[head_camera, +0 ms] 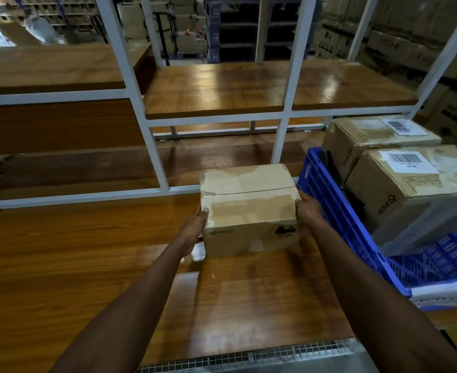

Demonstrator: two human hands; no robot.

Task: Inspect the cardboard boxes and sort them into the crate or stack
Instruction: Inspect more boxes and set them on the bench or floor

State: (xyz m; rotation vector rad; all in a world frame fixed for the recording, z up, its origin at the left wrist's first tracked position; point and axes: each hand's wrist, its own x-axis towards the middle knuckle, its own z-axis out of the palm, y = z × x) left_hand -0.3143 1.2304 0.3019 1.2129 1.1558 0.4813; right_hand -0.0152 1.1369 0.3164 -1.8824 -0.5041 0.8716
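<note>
A taped cardboard box (pixel 248 208) marked PICO sits on the wooden table (pixel 87 251), in front of me. My left hand (pixel 193 230) grips its left side, thumb on the top edge. My right hand (pixel 309 211) grips its right side, thumb on top too. To the right stands a blue plastic crate (pixel 337 211) holding two larger cardboard boxes: the near box (pixel 421 189) and the far box (pixel 367 141), both with barcode labels.
A white metal shelf frame (pixel 152 135) with wooden shelves (pixel 222 87) rises behind the table. A wire mesh edge (pixel 248 356) lies at the table's near side. Stacked cartons (pixel 410 36) fill the background right.
</note>
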